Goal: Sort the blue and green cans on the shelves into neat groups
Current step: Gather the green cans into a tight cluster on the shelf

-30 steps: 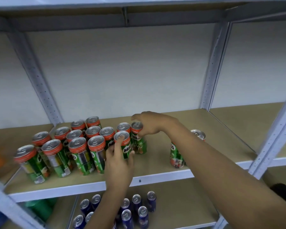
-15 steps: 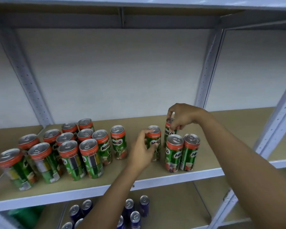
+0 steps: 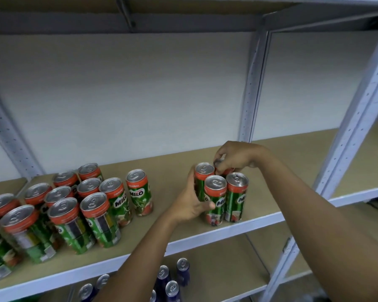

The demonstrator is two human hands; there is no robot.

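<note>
l hand (image 3: 191,205) wraps the back-left milo can (image 3: 202,182) of the four-can block; r hand (image 3: 236,159) pinches the rim of the back-right can (image 3: 224,171), mostly hidden; best bet: squeeze both snug vs the front pair (image 3: 226,197), keep upright, let go gently; block sits near the shelf's front lip (image 3: 255,223), so don't nudge fwd; bare board behind and right of block; main milo cluster (image 3: 74,205) well apart to its left; blue cans (image 3: 172,280) on shelf below.
</note>
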